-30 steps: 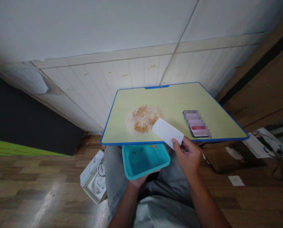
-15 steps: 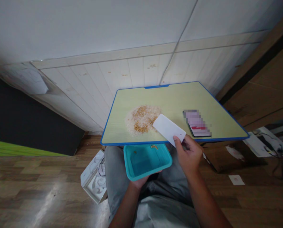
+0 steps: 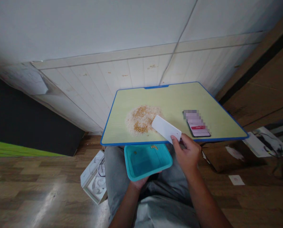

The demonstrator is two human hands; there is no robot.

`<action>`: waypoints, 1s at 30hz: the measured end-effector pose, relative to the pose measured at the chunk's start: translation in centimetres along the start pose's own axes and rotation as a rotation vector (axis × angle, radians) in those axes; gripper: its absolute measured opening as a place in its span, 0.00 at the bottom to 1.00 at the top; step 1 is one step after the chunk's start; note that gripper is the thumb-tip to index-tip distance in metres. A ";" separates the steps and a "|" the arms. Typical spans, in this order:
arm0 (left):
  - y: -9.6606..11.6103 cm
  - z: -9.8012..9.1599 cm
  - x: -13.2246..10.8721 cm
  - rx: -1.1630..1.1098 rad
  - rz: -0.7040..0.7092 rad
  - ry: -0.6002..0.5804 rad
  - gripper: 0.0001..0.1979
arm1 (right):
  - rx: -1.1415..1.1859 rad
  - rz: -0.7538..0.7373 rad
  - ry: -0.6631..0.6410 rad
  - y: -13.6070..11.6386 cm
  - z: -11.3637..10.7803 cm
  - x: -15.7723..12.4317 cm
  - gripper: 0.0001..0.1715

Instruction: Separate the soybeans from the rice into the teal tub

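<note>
On the table (image 3: 177,96) lies a loose pile of pale grains like rice (image 3: 130,122), mixed with round yellow beans like soybeans (image 3: 141,127). My right hand (image 3: 188,154) pinches a flat white plastic piece (image 3: 166,128) with a small hole near its held end. Its far end covers the right side of the pile. Below the front edge, my left hand (image 3: 138,183) supports a teal plastic container (image 3: 147,174) from underneath, over my lap; most of its fingers are hidden. Several beans (image 3: 154,147) lie inside the container by its far wall, with a small dark bit at the left.
A phone (image 3: 197,123) with a blurred screen lies on the table's right side. On the floor at the left stands an open white box (image 3: 94,180) with cables. Cardboard (image 3: 234,155) and a white tray with wires (image 3: 269,142) are at the right. Behind runs a panelled wall (image 3: 96,82).
My right hand has moved slightly left with the white plastic piece, whose far end now covers beans at the pile's right side. The container has hardly moved.
</note>
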State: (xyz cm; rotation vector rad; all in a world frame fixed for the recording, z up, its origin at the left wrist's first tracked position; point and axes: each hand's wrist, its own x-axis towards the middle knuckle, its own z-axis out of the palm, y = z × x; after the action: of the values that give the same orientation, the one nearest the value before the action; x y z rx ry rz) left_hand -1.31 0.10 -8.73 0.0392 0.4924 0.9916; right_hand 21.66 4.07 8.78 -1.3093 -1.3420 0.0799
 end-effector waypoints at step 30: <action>0.4 3.4 -0.7 -0.025 -0.013 0.218 0.39 | 0.062 0.002 -0.120 -0.5 -0.2 0.4 0.11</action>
State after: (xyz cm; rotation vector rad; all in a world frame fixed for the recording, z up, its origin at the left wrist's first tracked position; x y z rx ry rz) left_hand -0.55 0.41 -5.38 -0.0956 0.6783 0.9938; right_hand 21.63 4.06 9.41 -1.2693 -1.4285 0.2026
